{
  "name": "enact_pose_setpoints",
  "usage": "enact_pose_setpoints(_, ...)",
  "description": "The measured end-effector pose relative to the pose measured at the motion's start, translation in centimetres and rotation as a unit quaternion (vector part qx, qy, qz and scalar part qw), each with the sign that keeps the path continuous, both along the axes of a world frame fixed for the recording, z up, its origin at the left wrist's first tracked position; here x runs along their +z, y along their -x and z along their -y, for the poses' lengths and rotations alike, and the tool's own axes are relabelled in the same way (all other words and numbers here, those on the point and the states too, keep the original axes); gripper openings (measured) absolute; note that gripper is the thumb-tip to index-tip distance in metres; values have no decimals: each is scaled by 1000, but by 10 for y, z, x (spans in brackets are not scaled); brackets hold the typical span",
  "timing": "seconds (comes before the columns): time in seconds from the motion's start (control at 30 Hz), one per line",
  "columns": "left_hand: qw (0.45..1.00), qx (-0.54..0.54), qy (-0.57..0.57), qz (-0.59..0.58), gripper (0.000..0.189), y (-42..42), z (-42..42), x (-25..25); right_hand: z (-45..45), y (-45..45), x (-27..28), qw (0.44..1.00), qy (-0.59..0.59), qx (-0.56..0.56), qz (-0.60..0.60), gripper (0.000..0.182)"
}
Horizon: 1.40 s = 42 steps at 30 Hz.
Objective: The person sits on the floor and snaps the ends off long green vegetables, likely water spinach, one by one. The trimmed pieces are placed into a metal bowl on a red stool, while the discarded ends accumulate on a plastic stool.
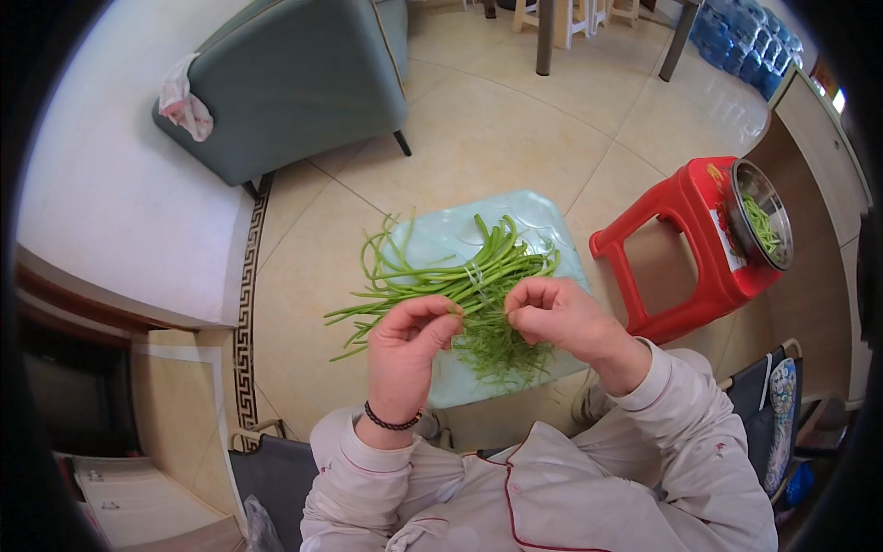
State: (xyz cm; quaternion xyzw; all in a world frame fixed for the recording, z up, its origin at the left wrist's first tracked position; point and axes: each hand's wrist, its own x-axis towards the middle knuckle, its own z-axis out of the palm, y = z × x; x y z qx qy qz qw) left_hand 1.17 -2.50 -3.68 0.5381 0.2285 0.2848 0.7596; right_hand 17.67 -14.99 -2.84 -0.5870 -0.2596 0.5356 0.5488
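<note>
My left hand (407, 341) is raised over the near side of a pale translucent stool top (455, 386), thumb and forefinger pinched on what looks like a thin green strand. Opposite it, my right hand (562, 314) also has its thumb and forefinger together; whether anything is between them is too small to tell. Behind both hands lies a bundle of long green stems (428, 276), apparently garlic scapes, bound with a clear band (474, 273). A loose heap of fine, feathery greens (507, 355) lies below and between my hands, partly covering the stool top.
At right, a red plastic stool (635, 276) bears a metal bowl (786, 238) with cut green pieces (761, 224). A grey-green armchair (296, 90) stands at the far left, a cloth (185, 103) over it. Table legs (545, 41) and blue water bottles (745, 41) are farther back.
</note>
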Motion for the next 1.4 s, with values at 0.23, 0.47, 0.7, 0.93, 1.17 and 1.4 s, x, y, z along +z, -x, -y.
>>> enact_pose_setpoints(0.23,971,-7,203,123,11,1,-18,-4,4,-16,2,996,-4,-26,80,11)
enact_pose_setpoints(0.47,997,-30,-66,-38,24,0,-11,-3,2,-12,11,996,-70,8,-48,9)
enact_pose_setpoints(0.7,980,-183,59,-57,30,-4,-2,7,4,-11,9,987,-108,-1,-120,8)
enact_pose_setpoints(0.93,974,-186,38,-122,24,-1,1,9,3,-8,10,991,-119,15,-59,8)
enact_pose_setpoints(1.17,984,-130,26,-117,18,-1,-5,5,8,-31,4,959,-208,-2,-194,8)
enact_pose_setpoints(1.4,988,-88,-2,-126,18,-1,-6,6,15,-43,14,973,-100,42,204,10)
